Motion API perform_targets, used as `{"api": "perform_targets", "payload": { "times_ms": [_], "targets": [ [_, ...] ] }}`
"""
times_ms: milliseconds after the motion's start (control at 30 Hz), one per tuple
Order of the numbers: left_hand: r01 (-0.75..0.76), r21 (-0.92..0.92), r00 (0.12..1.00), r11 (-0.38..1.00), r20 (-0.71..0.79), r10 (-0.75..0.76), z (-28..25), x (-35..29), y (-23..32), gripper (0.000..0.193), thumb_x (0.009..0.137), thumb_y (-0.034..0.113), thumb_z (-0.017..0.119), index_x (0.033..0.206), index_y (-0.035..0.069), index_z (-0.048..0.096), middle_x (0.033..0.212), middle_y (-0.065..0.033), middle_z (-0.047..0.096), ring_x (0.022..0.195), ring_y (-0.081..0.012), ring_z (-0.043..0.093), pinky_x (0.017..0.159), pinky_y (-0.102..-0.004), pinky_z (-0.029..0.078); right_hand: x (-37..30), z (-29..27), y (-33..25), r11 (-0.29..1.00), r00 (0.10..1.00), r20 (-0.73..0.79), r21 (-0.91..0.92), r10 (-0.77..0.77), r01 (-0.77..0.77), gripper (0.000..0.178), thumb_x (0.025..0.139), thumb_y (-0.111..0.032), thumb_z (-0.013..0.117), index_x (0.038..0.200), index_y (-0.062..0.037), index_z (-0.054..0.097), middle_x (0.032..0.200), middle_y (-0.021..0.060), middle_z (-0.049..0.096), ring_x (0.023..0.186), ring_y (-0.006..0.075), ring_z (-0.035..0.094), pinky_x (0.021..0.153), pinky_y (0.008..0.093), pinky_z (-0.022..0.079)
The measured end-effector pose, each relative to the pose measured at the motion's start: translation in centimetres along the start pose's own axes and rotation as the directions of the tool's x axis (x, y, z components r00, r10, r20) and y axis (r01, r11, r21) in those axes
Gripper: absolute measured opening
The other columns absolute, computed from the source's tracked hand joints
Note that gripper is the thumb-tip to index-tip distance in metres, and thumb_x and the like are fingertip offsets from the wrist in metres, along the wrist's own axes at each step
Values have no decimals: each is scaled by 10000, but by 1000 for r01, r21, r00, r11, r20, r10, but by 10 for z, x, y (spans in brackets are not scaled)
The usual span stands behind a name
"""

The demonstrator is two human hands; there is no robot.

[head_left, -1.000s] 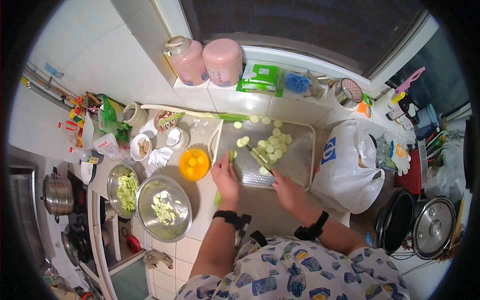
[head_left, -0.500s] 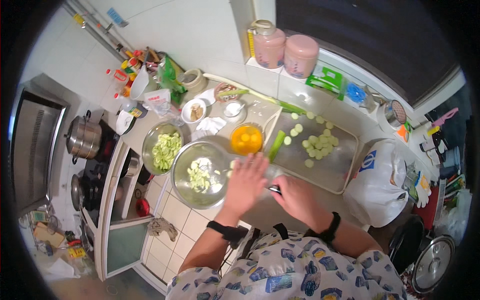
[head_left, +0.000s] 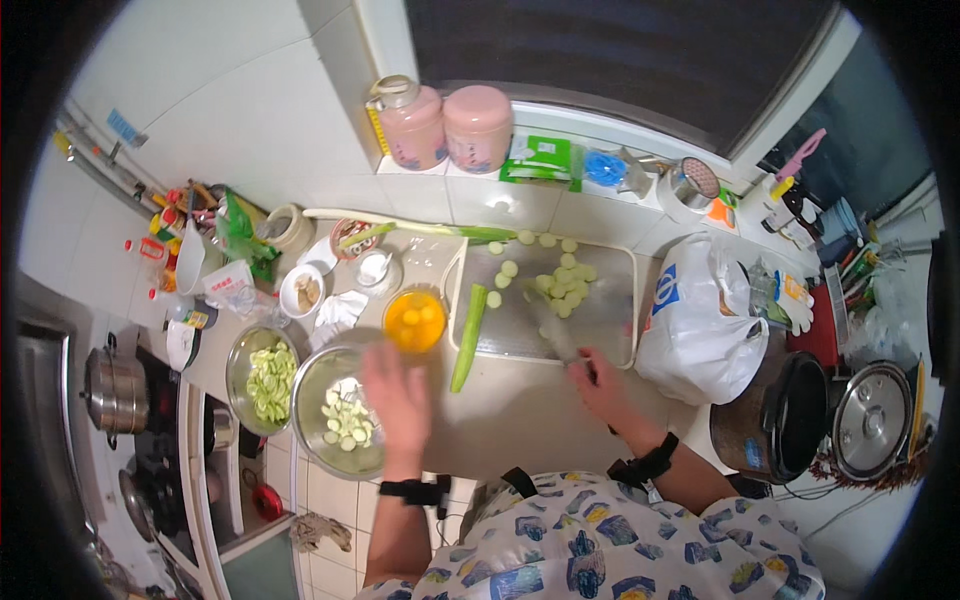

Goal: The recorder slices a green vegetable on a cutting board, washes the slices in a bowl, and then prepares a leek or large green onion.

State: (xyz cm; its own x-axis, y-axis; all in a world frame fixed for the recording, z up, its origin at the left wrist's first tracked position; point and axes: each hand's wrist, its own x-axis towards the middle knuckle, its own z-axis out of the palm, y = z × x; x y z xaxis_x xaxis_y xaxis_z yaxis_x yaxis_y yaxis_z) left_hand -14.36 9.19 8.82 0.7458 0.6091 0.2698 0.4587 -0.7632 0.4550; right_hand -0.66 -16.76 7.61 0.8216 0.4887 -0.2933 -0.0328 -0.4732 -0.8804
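Note:
My right hand (head_left: 603, 388) grips the dark handle of a kitchen knife (head_left: 548, 328). The knife's blade, smeared by motion, slants over the metal cutting board (head_left: 615, 335), near a group of pale green cucumber slices (head_left: 572, 288). A long piece of cucumber (head_left: 468, 338) lies at the board's left edge, its near end on the counter. At the right rim of a large steel bowl (head_left: 312, 412), my left hand (head_left: 400, 400) is open and blurred, its fingers stretched forward and holding nothing visible. Pale slices (head_left: 346, 418) lie inside that bowl.
A second steel bowl (head_left: 240, 410) holds green slices. Beyond my left hand stands a bowl of egg yolks (head_left: 415, 320). Small dishes, bottles and a scallion (head_left: 400, 222) sit farther back. On the right are a white plastic bag (head_left: 705, 340) and a dark pot (head_left: 765, 430).
My hands have moved apart: the left to the bowl's rim, the right with the knife over the board. More slices lie in the large bowl. The view has turned.

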Motion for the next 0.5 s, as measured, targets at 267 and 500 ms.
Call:
{"api": "perform_targets", "payload": {
  "times_ms": [267, 500],
  "targets": [
    [-64, -121, 964, 991, 248, 92, 141, 14, 105, 1019, 665, 426, 744, 1392, -4, 175, 1400, -305, 194, 1276, -464, 231, 1061, -498, 193, 21, -35, 52, 964, 932, -302, 231, 200, -133, 182, 951, -199, 399, 885, -33, 432, 678, 55, 545, 500, 119, 504, 436, 269, 420],
    [-148, -62, 977, 987, 147, 156, 179, 64, 101, 1077, 601, 473, 771, 1380, -15, 209, 1377, -315, 236, 1266, -475, 244, 1050, -508, 215, 63, -37, 100, 989, 908, -391, 32, 147, -146, 190, 943, -199, 418, 883, -22, 450, 683, 53, 544, 521, 138, 525, 459, 292, 440]
  ]
}}
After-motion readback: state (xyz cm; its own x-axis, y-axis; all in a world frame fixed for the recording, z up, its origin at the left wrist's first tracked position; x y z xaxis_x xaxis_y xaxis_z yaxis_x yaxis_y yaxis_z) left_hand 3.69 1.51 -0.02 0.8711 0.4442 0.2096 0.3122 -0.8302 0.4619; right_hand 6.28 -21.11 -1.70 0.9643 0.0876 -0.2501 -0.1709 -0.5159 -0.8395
